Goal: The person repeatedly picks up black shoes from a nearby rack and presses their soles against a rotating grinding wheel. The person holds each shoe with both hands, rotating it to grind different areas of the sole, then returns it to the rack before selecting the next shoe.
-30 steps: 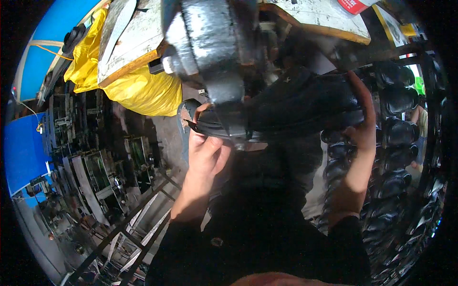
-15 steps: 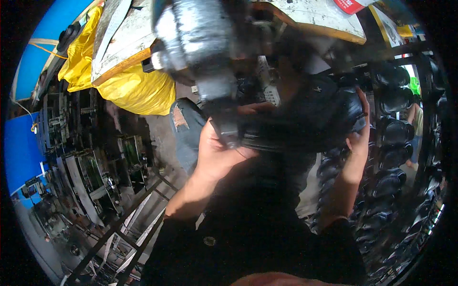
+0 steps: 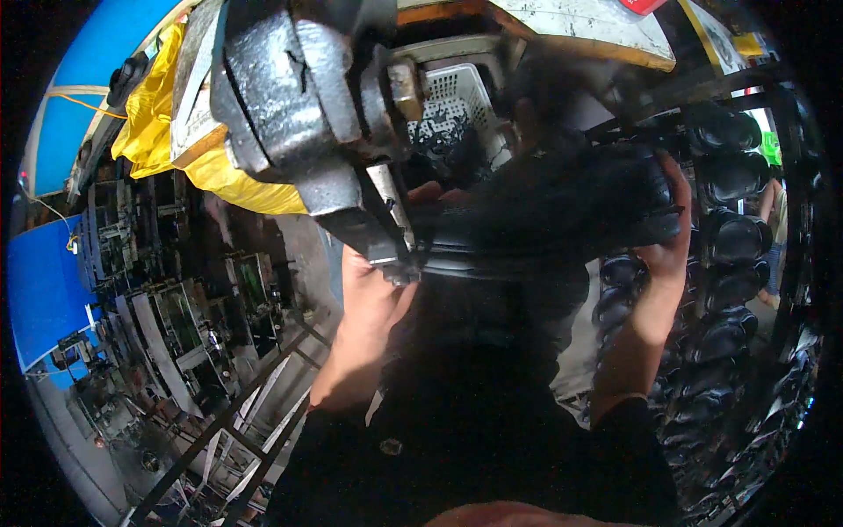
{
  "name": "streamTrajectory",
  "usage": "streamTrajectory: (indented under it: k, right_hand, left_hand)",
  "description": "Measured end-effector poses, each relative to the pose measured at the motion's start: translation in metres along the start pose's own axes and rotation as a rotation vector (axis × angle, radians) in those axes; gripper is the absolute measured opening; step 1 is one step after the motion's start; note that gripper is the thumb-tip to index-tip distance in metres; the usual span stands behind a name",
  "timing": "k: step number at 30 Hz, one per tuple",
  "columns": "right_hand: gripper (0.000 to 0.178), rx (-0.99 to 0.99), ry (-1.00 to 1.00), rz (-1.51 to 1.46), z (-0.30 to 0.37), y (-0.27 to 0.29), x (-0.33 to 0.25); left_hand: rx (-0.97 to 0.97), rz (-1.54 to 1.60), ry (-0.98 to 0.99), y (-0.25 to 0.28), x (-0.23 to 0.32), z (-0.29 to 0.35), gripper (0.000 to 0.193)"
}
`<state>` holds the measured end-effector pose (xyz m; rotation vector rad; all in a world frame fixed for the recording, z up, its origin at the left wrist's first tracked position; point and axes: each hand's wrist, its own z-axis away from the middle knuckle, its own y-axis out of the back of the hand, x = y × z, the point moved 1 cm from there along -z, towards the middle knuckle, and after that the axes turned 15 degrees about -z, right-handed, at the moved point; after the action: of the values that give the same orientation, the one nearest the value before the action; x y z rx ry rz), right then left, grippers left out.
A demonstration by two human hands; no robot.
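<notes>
A long black shoe (image 3: 544, 224) is held sideways in front of my body between both hands, its ridged sole edge facing me. My left hand (image 3: 373, 299) is closed round its left end, with the fingers partly hidden behind the shoe and the machine. At the right end, my right hand (image 3: 669, 224) wraps the shoe, thumb below and fingers up along its tip. A worn metal machine head (image 3: 299, 97) hangs over the left end. Its narrow lower tip (image 3: 399, 263) is at the shoe's edge beside my left hand; whether they touch I cannot tell.
Behind the machine, a white plastic basket (image 3: 474, 92) contains dark scraps. A worn white tabletop (image 3: 588, 26) and a yellow sack (image 3: 250, 184) lie beyond. Racks of black shoes (image 3: 733, 237) line the right; metal frames (image 3: 176, 325) crowd the left. Another person's arm (image 3: 768, 202) shows far right.
The machine head, blurred before, now appears sharp and farther left, uncovering the white basket. My left hand has shifted slightly left and down. Both hands keep hold of the shoe.
</notes>
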<state>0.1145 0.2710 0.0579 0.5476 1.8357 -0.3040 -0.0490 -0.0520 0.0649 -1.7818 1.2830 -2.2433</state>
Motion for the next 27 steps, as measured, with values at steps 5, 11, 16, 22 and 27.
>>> streamTrajectory:
  k: [5,11,16,22,27]
  right_hand:
    - [0.088,-0.016,0.032,-0.004,-0.013,-0.028,-0.032]
    - [0.084,0.219,-0.059,-0.328,-0.027,-0.066,-0.059]
    - [0.076,-0.015,-0.014,-0.070,-0.035,-0.100,-0.081]
    - [0.083,-0.116,0.002,-0.142,-0.019,-0.142,-0.061]
    - [0.085,-0.186,0.031,-0.044,-0.024,-0.174,-0.060]
  left_hand:
    - [0.055,0.160,0.092,0.052,-0.023,0.017,0.042]
    - [0.152,0.188,0.152,0.045,-0.021,0.016,0.043]
    - [0.124,0.351,0.158,0.075,-0.024,0.010,0.058]
    - [0.317,0.147,0.135,0.105,0.009,0.022,0.055]
    - [0.832,-0.419,-0.097,0.121,0.039,0.039,0.045]
